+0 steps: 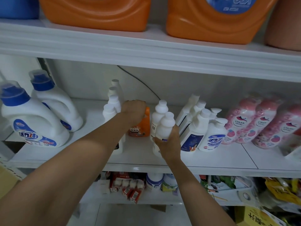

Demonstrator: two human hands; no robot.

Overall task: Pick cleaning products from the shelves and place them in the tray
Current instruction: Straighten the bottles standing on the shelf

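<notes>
Left hand fingers: the left hand (133, 110) curls closed over the top of a small orange plastic bottle with a printed label (142, 126), hiding the cap.
Right hand fingers: the right hand (168, 141) wraps closed around the lower body of a white plastic bottle with a rounded cap (166, 126), lifted slightly forward.
Orange bottle place: middle white shelf (211, 159), at nine o'clock from the held white bottle, a second white bottle (160, 115) between them.
Handling: both look light and stiff; smooth plastic probably slips, so the waist seems the surest hold.
Tray: not in view.
</notes>
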